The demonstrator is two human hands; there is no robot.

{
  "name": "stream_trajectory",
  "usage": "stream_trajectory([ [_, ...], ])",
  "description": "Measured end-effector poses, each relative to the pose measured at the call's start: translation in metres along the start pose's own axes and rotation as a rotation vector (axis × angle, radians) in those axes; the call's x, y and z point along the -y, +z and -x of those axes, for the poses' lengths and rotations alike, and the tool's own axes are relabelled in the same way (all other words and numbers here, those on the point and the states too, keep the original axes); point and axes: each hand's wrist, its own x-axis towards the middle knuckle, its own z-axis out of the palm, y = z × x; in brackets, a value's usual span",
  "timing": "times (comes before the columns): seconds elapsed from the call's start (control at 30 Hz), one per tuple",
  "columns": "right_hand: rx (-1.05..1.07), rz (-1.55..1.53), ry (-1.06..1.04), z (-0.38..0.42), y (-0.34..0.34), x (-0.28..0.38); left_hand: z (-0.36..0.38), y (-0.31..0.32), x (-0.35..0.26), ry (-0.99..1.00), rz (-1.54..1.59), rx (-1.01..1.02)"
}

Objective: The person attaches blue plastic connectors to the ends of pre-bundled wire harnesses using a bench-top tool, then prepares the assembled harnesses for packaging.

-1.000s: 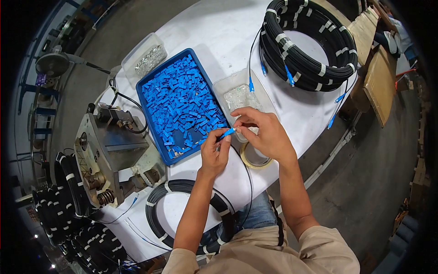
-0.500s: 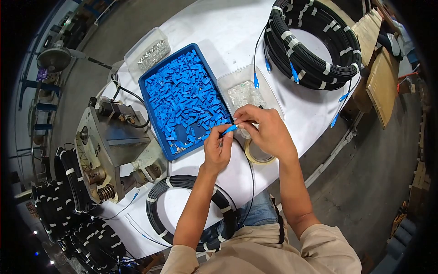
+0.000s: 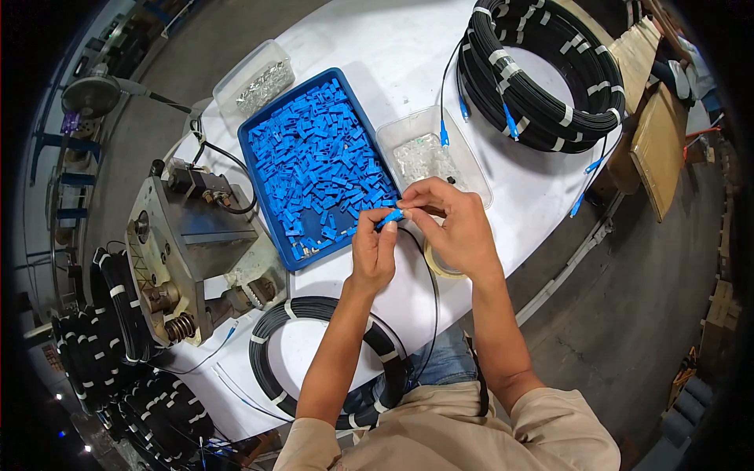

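Note:
My left hand (image 3: 375, 250) is closed, its thumb and fingers pinching a small blue fibre-optic cable connector (image 3: 390, 219). My right hand (image 3: 459, 228) meets it from the other side, thumb and index finger pinched at the connector's right end. Those fingertips hide any smaller part there. A thin black cable (image 3: 434, 290) hangs below the hands and runs down towards a black cable coil (image 3: 271, 334) with white ties near my lap. Just beyond the hands stands a blue tray (image 3: 289, 257) holding a heap of blue connector housings (image 3: 314, 157).
A clear container (image 3: 385, 141) with small transparent pieces stands beyond my right hand. Partly under that hand lies a tape roll (image 3: 448, 272). Large stacked cable coils (image 3: 542, 86) stand at the far right, a metal press (image 3: 204, 251) at the left. Another clear container (image 3: 275, 55) sits behind the tray.
My right fingertips have shifted slightly left, closer to my left fingers. The pale tip seen at the connector's end is now covered, with blue showing there. The view has shifted slightly.

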Motion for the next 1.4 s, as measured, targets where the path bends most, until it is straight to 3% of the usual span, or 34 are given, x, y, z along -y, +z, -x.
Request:
stream_trajectory([
  [0.1,-0.023,0.05,-0.014,0.002,0.003,-0.002,-0.002,0.002,-0.005,0.06,-0.038,-0.023],
  [0.3,-0.018,0.047,-0.053,0.003,0.004,-0.003,0.001,0.001,-0.004,-0.037,-0.007,0.022],
  [0.4,-0.072,-0.043,-0.022,0.006,0.012,-0.003,-0.001,0.003,-0.005,-0.019,0.144,-0.048],
  [0.47,-0.102,0.053,-0.036,0.008,0.017,-0.001,-0.001,0.003,-0.008,-0.082,0.265,-0.058],
  [0.57,-0.128,0.035,-0.042,0.008,0.024,-0.004,-0.001,0.0,0.001,-0.024,0.304,0.0],
  [0.97,-0.188,-0.116,0.177,0.003,0.028,-0.012,-0.002,-0.001,-0.009,-0.09,0.198,0.014],
  [1.4,-0.099,-0.142,0.2,-0.002,0.023,-0.022,0.0,0.001,-0.011,-0.081,0.213,0.02],
])
